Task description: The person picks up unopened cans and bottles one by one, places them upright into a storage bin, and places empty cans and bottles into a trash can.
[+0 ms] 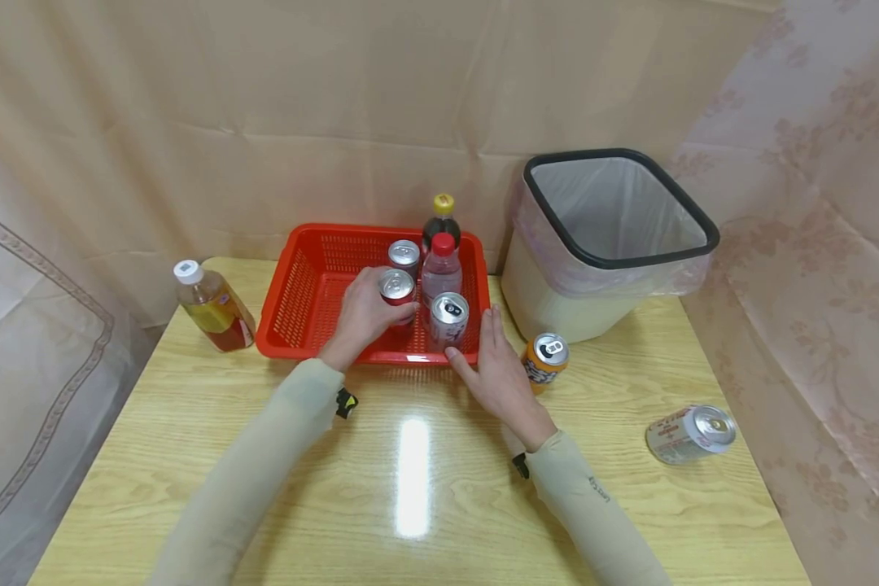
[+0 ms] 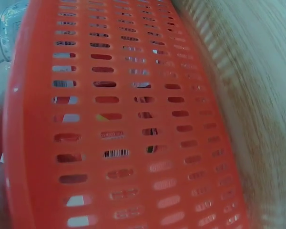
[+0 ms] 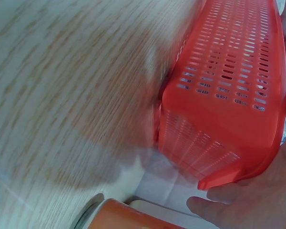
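Observation:
A red plastic basket [image 1: 330, 231] with slotted walls stands at the back of the table. My left hand [image 1: 362, 313] reaches over its front rim and grips a red can [image 1: 397, 291] with a silver top. Behind that can is another can [image 1: 404, 254]. To its right are a clear bottle with a red cap [image 1: 442, 277], a dark bottle with a yellow cap [image 1: 443, 228] and a pale opened can [image 1: 448, 324]. My right hand [image 1: 500, 381] rests against the basket's front right corner, fingers extended along its side. In the left wrist view, the basket wall [image 2: 109, 100] hides most of the can.
An orange can [image 1: 542, 365] stands just right of my right hand. Behind it is a lined waste bin [image 1: 557, 301] with a black rim. A white-capped bottle [image 1: 218, 313] stands left of the basket. A silvery can [image 1: 684, 437] is near the table's right edge.

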Demonstrator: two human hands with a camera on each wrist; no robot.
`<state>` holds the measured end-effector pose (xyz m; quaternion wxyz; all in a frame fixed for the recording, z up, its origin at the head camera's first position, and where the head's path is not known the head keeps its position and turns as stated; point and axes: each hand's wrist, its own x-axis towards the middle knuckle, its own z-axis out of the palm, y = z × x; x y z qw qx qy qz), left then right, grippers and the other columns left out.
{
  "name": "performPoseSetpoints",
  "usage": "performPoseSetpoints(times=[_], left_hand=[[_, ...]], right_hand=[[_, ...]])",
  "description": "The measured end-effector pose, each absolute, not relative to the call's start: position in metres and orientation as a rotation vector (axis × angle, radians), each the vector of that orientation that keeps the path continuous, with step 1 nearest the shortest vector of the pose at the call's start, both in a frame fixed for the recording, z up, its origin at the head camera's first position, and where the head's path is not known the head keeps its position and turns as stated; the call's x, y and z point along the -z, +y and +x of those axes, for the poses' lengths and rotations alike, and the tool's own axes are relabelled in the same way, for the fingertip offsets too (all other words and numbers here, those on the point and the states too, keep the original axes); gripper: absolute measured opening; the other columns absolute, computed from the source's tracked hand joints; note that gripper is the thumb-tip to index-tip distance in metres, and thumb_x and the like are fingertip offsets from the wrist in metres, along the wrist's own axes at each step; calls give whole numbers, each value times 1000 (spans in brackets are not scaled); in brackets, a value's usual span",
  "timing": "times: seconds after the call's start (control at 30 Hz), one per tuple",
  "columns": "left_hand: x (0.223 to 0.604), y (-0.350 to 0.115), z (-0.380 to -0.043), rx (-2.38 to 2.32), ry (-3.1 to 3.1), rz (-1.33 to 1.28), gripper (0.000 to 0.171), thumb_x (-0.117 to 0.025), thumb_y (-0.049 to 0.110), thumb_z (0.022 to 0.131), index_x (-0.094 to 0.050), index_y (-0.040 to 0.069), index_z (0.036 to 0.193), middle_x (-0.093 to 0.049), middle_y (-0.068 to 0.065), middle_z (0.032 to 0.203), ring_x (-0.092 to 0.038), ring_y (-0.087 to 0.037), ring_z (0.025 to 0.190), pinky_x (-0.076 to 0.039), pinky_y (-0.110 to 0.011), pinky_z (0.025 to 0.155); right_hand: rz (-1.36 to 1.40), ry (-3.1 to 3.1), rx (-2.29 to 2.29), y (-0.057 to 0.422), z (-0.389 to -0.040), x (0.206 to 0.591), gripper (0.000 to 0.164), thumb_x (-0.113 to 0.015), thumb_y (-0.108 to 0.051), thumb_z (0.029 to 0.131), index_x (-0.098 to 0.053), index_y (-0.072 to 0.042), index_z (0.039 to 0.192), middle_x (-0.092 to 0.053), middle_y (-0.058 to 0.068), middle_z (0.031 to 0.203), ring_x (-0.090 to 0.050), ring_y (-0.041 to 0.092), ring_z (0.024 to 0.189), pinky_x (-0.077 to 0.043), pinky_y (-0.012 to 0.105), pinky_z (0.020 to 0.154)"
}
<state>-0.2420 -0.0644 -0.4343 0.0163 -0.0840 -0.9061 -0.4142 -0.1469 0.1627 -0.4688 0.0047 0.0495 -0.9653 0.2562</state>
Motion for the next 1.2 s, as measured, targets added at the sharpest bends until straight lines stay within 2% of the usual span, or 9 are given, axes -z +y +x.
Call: performPoseSetpoints(times=[0.3, 0.63, 0.87, 1.2], left_hand=[[440, -58, -248, 1258, -2863, -199, 69, -90, 34, 81, -60, 2, 135, -61, -15, 124, -59, -33, 114, -49, -48, 104], [444, -54, -252, 1251, -2901, -168, 66, -89, 31, 83, -59, 0, 133, -57, -15, 119, -56, -32, 109, -52, -47, 100], [445, -52, -255, 1169, -2951, -177, 67, -89, 31, 82, -58, -5, 129, -57, -18, 118, -56, -35, 107, -52, -47, 97], [448, -47, -258, 1141, -2992, -161, 74, -90, 33, 80, -53, -6, 130, -54, -20, 123, -56, -35, 110, -52, -49, 98]], right_hand=[[150, -3036, -813, 163, -147, 469, 106, -38, -75, 99, -4, 1, 164, 4, 18, 173, -21, 40, 155, -29, 54, 122], [145, -3039, -824, 161, -147, 467, 104, -42, -72, 100, -4, 0, 165, 4, 17, 173, -22, 42, 154, -29, 55, 121], [144, -3043, -818, 162, -147, 467, 104, -42, -72, 100, -5, 1, 165, 3, 18, 173, -22, 41, 154, -29, 54, 122], [146, -3032, -826, 163, -146, 467, 104, -41, -72, 100, -5, 2, 164, 4, 18, 172, -23, 42, 154, -28, 53, 122]])
